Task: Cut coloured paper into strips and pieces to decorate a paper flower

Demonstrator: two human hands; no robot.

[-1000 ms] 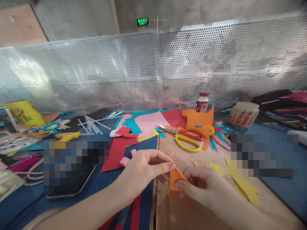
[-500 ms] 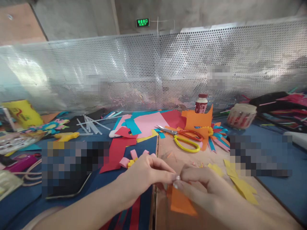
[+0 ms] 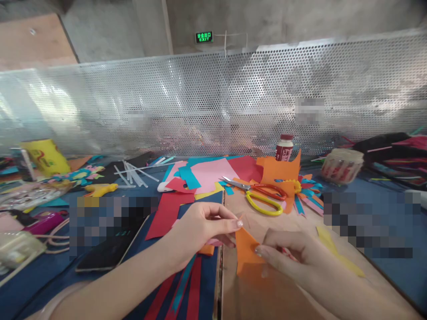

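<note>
A piece of orange paper (image 3: 247, 253) is held up over the brown board between my two hands. My left hand (image 3: 208, 224) pinches its upper corner between thumb and finger. On the paper's right edge, the thumb and bent fingers of my right hand (image 3: 288, 253) are closed. Scissors (image 3: 265, 205) with one yellow and one red handle lie open-bladed beyond the hands. Under my left wrist run red and blue paper strips (image 3: 193, 284), with pink and orange bits partly hidden by that hand.
Coloured paper sheets (image 3: 213, 173) lie at the back beside a red-capped bottle (image 3: 284, 149) and a ribbon flower (image 3: 307, 189). Left are glue sticks (image 3: 133, 174), a yellow glue gun (image 3: 100, 190) and a phone (image 3: 110, 249). A glass jar (image 3: 342, 165) stands right; yellow paper (image 3: 340, 253) lies nearer.
My hands, close together before, have moved apart, and the orange paper is now raised and stretched between them. The view has shifted slightly.
</note>
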